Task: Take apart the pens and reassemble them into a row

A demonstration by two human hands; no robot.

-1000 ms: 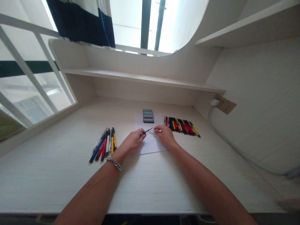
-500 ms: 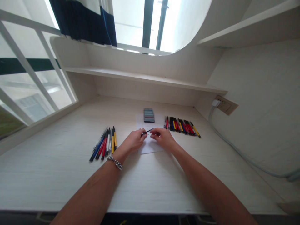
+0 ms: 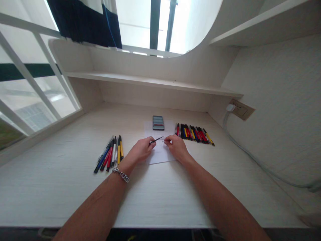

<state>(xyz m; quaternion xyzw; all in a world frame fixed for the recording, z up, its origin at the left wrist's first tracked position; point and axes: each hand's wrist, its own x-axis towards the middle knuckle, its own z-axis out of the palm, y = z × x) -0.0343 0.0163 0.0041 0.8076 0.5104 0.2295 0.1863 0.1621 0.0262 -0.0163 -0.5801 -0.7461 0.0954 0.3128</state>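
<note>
At frame centre the left hand [image 3: 140, 151] pinches a thin black pen [image 3: 156, 140] over paper [image 3: 160, 156]. The right hand [image 3: 177, 147] is curled just beside it; I cannot tell its hold.

Nothing legible anywhere: not on the loose pens [image 3: 109, 157] left of centre, the pen row [image 3: 194, 133] right of centre, the dark box [image 3: 158, 122], or the thin refill [image 3: 156, 140] mid-frame.

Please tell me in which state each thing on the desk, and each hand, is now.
left hand: shut on the thin black stick
thin black stick: held, tilted
right hand: fingers curled, grip unclear
paper sheet: flat under both hands
left pens: loose bunch, lying
right pens: tidy row, lying
dark box: flat on paper's far end
plug: in socket
</note>
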